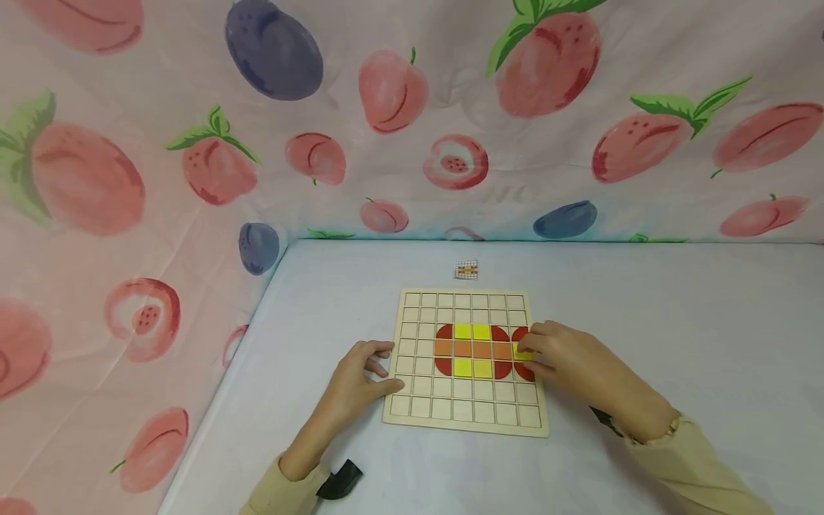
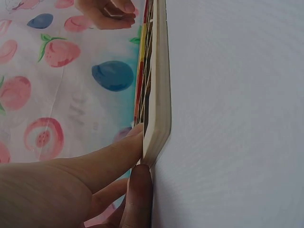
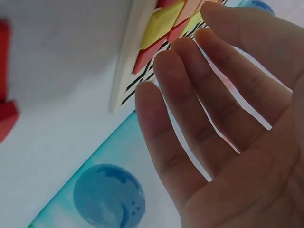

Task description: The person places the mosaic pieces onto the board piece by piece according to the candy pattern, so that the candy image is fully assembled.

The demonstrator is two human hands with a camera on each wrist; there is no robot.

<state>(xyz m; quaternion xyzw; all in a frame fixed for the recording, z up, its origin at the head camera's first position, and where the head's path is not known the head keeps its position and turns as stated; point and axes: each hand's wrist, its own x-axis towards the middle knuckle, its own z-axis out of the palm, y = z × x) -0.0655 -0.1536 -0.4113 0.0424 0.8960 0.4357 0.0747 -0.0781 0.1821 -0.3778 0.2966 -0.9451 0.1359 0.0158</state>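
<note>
A pale wooden grid board [image 1: 444,415] lies on the table in the head view. Set in its cells are yellow square tiles [image 1: 472,331], a row of orange tiles [image 1: 472,349] and red round-cornered tiles [image 1: 503,370]. My left hand [image 1: 354,383] rests at the board's left edge, thumb on the rim and fingers spread apart. Over the right edge, my right hand [image 1: 573,361] has its fingertips at a yellow tile [image 1: 519,355] in the last column, partly covering it. The right wrist view shows those fingers [image 3: 173,80] loosely extended, with nothing visible in the palm.
Behind the board lies a small card [image 1: 466,270] printed with a coloured grid pattern. Blurred red pieces [image 3: 4,80] appear at the left of the right wrist view. A fruit-print cloth [image 1: 386,200] rises behind and left of the white table [image 1: 676,322].
</note>
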